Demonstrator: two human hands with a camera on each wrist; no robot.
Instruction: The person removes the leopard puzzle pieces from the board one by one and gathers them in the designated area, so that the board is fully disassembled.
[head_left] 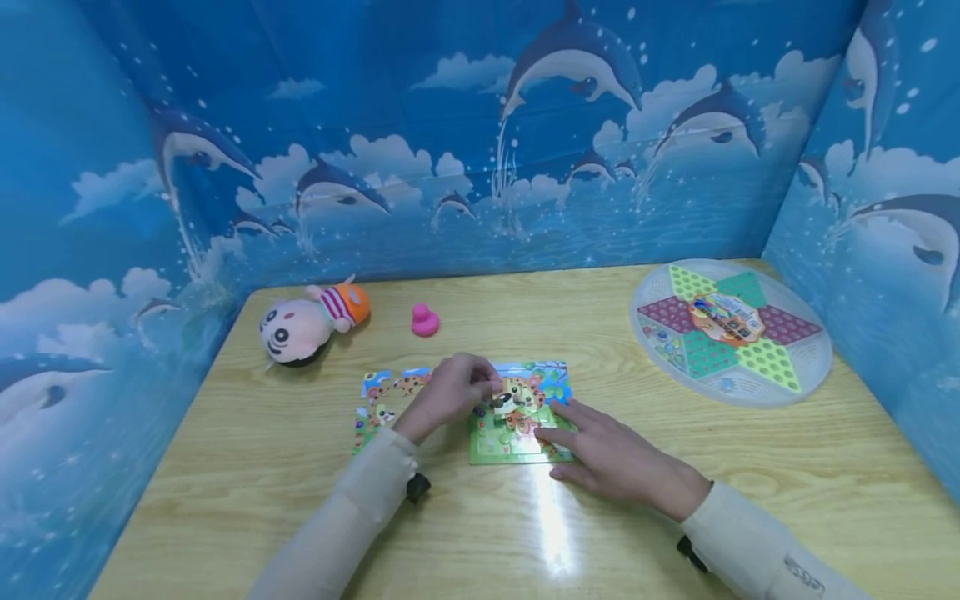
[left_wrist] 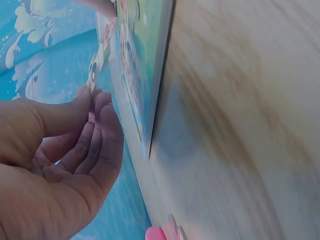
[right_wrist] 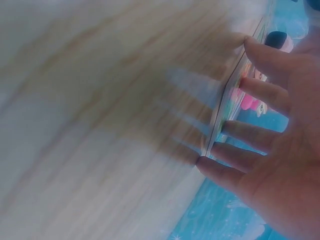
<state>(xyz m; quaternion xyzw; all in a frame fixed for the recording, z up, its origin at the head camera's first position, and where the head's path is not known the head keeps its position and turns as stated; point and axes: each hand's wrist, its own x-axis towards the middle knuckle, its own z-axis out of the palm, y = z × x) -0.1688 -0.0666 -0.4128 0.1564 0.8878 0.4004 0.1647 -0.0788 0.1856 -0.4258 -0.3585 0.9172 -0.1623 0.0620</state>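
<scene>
A jigsaw puzzle board [head_left: 495, 452] with a green and blue animal picture lies flat at the middle of the table. Above it my left hand [head_left: 459, 385] pinches a small puzzle piece [left_wrist: 93, 75] between thumb and fingertips; in the head view the piece shows a dark and white patch. My right hand [head_left: 611, 452] rests with spread fingers on the board's right edge, as the right wrist view also shows. Left of this board lies a second picture board [head_left: 372, 392] with bear figures, partly covered by my left hand and forearm.
A plush doll [head_left: 300, 332] lies at the back left of the wooden table [head_left: 480, 533]. Near it stands a small pink toy [head_left: 424, 320]. A round Chinese checkers board [head_left: 731, 333] lies at the back right. Dolphin-printed cloth [head_left: 420, 100] walls the table's back and sides.
</scene>
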